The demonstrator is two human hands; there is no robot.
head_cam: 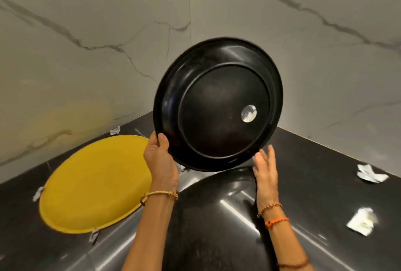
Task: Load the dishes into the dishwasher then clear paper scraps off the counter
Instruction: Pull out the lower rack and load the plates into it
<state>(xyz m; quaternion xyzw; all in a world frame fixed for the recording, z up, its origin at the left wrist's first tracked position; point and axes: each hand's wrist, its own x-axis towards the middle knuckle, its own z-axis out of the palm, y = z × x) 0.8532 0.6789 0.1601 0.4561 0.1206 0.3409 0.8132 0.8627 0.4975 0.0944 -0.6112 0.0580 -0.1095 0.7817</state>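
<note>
A large black plate (pixel 219 106) is lifted and tilted, its underside with a round silver sticker facing me. My left hand (pixel 159 160) grips its lower left rim, thumb over the edge. My right hand (pixel 265 168) is just below the plate's lower right rim with fingers spread, holding nothing. A second black plate (pixel 219 216) lies upside down on the dark counter beneath my arms. A yellow plate (pixel 95 184) rests on the counter to the left. Paper scraps lie at the right (pixel 371 173) (pixel 361 223), by the yellow plate (pixel 38 193) (pixel 94 235) and near the wall (pixel 115 130).
The glossy black counter (pixel 314 184) sits in a corner formed by two white marble walls (pixel 86 54). No dishwasher is in view.
</note>
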